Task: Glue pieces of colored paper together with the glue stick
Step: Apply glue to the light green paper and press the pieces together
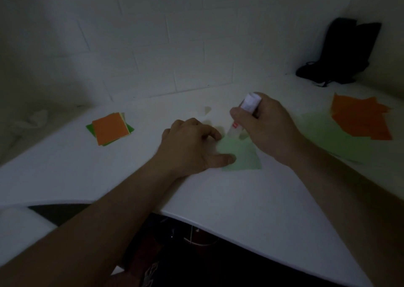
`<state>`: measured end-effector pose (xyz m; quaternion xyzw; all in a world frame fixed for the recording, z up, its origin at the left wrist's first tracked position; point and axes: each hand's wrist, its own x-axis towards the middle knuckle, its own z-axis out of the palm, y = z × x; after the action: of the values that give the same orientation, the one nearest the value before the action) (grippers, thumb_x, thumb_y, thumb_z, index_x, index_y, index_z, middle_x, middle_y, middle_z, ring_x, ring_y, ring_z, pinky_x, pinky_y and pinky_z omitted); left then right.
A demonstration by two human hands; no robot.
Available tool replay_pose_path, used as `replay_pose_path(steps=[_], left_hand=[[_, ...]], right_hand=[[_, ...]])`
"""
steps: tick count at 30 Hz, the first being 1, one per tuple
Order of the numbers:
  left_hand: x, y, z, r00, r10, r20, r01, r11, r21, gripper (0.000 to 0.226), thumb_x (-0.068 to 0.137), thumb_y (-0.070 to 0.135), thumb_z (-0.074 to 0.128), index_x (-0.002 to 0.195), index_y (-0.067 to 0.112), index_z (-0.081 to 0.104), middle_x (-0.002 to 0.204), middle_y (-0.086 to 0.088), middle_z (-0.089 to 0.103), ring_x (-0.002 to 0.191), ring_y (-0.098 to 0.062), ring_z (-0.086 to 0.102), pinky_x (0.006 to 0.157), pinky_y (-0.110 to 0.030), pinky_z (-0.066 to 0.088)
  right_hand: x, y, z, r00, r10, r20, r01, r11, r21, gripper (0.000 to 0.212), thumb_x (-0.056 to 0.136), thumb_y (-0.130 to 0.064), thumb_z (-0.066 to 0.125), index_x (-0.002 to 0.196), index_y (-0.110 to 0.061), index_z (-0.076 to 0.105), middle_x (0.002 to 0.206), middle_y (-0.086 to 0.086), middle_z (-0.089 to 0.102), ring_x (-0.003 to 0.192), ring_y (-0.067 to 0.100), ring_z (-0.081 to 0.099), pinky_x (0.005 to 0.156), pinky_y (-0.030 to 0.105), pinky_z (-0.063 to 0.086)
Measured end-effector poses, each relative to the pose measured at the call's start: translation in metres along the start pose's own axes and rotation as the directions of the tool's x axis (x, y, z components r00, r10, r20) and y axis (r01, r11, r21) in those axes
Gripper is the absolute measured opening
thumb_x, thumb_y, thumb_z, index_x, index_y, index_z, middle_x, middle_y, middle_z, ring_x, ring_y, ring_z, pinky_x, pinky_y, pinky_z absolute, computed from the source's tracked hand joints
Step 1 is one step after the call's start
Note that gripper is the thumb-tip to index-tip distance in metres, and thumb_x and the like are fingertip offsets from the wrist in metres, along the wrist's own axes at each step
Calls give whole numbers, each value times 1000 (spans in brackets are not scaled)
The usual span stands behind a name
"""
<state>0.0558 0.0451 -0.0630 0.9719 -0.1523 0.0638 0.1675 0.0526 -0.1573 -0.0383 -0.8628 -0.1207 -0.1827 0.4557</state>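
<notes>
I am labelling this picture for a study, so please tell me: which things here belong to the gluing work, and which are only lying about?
Belong to the job:
- glue stick, gripped by the right hand
- light green paper, pressed flat by the left hand
- stack of paper squares, orange on top
- orange and green sheets at right

Only lying about:
- black bag by the wall
- crumpled white thing at left

White table (218, 199) — paper stack (110, 128), green sheet (240, 155), orange sheets (360, 118), black bag (341, 52)

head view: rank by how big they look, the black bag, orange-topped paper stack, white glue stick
1. black bag
2. orange-topped paper stack
3. white glue stick, part hidden by the right hand
</notes>
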Motion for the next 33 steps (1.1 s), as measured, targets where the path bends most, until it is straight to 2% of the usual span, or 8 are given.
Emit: replay_pose_path(steps=[5, 9, 14, 21, 25, 29, 33], left_hand=[[-1, 0, 0, 1000, 15, -3, -14, 1000, 22, 78, 52, 97, 51, 116, 53, 61, 103, 17, 50, 108, -21, 49, 96, -41, 42], [-1, 1, 0, 1000, 12, -8, -12, 999, 42, 79, 52, 97, 45, 112, 48, 61, 102, 13, 53, 104, -21, 49, 90, -38, 41], [-1, 3, -3, 1000, -3, -8, 2, 1000, -10, 82, 52, 95, 46, 120, 51, 58, 104, 13, 56, 103, -21, 52, 94, -42, 46], [-1, -1, -5, 997, 23, 77, -25, 999, 25, 96, 47, 102, 42, 133, 60, 53, 112, 9, 49, 110, -22, 47, 96, -40, 41], [-2, 0, -5, 996, 20, 88, -22, 1000, 21, 97, 45, 101, 42, 133, 61, 51, 112, 11, 45, 108, -18, 42, 98, -40, 38], [-2, 0, -6, 995, 15, 97, -17, 1000, 17, 98, 45, 102, 42, 133, 61, 51, 115, 11, 45, 113, -20, 43, 102, -41, 37], [-2, -1, -5, 995, 21, 97, -22, 1000, 11, 97, 45, 101, 42, 133, 61, 51, 114, 11, 45, 114, -20, 42, 101, -40, 37]], right_hand=[[-8, -2, 5, 985, -28, 173, 37, 998, -54, 22, 93, -40, 67, 82, -23, 60, 78, -6, 68, 70, 9, 62, 65, 30, 47], [-9, -1, 8, 966, -33, 258, 59, 994, -93, 20, 92, -48, 69, 86, -37, 53, 79, -14, 66, 69, -3, 59, 59, 12, 37], [-6, -3, 12, 972, -53, 229, 86, 987, -134, 26, 94, -50, 68, 82, -48, 44, 74, -16, 60, 64, -8, 56, 56, 9, 36], [-5, 0, 7, 975, -56, 216, 97, 978, -185, 25, 93, -49, 67, 81, -46, 45, 74, -11, 62, 65, -1, 56, 56, 14, 36], [-7, 3, 0, 975, -43, 220, 83, 980, -179, 21, 91, -48, 67, 87, -33, 54, 78, -6, 66, 71, 10, 62, 65, 32, 49], [-6, 6, -7, 974, -36, 223, 78, 980, -183, 19, 91, -46, 69, 91, -39, 52, 82, -10, 66, 73, 2, 61, 65, 24, 43], [-5, 10, -13, 974, -21, 227, 71, 974, -217, 21, 91, -45, 70, 82, -37, 54, 79, -10, 66, 72, 1, 60, 61, 16, 39]])
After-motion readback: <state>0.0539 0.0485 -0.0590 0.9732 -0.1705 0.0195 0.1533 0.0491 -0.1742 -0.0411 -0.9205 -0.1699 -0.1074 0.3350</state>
